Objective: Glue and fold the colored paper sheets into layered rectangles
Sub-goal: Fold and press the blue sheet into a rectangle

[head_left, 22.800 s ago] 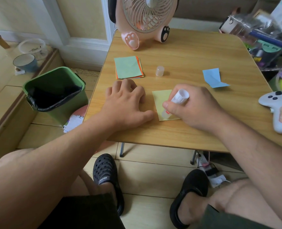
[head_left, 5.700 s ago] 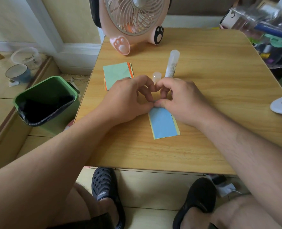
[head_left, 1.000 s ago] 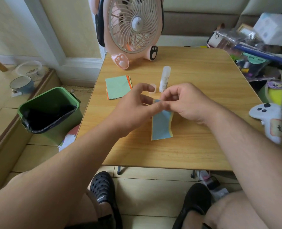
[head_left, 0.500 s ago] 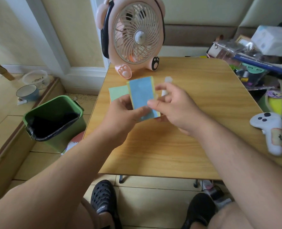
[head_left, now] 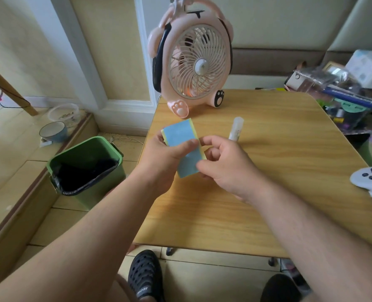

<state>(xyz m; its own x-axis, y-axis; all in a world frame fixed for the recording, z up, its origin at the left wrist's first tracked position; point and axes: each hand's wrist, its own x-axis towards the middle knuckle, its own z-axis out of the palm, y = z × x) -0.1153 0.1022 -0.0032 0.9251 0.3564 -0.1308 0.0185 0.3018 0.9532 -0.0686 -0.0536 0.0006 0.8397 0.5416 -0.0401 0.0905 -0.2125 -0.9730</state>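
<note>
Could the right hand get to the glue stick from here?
Probably yes: the glue stick lies just beyond the right hand with bare table between, though that hand is pinching the layered paper.

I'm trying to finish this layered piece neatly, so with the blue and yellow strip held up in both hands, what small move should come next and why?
Probably lay the blue-on-yellow strip back on the table and press it flat. It is in the air, the left hand gripping its middle and the right hand pinching its lower edge; yellow still shows along its side edges, so pressing on a firm surface should help the layers bond.
</note>
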